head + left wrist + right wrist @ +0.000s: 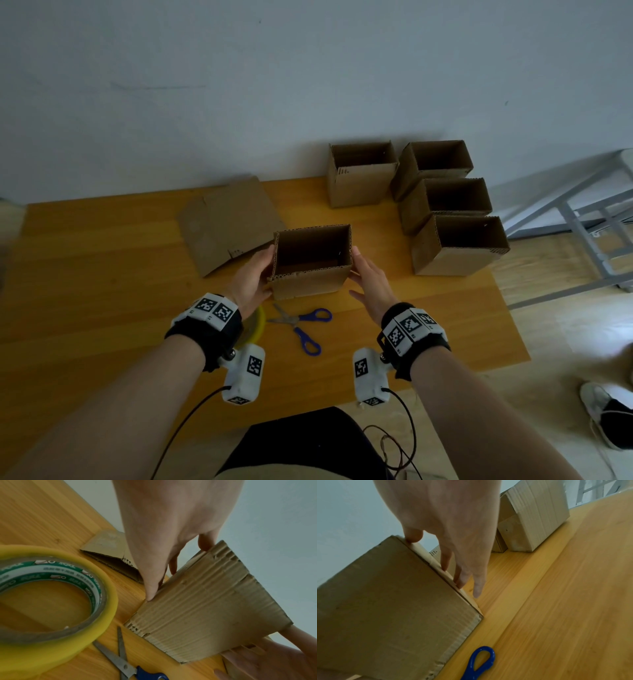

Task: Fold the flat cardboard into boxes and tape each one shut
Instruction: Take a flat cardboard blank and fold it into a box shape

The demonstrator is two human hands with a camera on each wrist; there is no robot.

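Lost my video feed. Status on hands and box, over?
Left hand and right hand, fingers straight, press the open-topped brown cardboard box from both sides. Blue-handled scissors and yellow tape roll lie just behind it.

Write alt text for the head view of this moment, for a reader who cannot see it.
Two bare hands, left hand and right hand, press flat against opposite sides of an open-topped cardboard box on a wooden table. Blue-handled scissors lie just in front; four more open boxes and flat cardboard sit behind.

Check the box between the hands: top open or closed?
Open. The head view looks straight into the box held between left hand and right hand; no flaps cover it.
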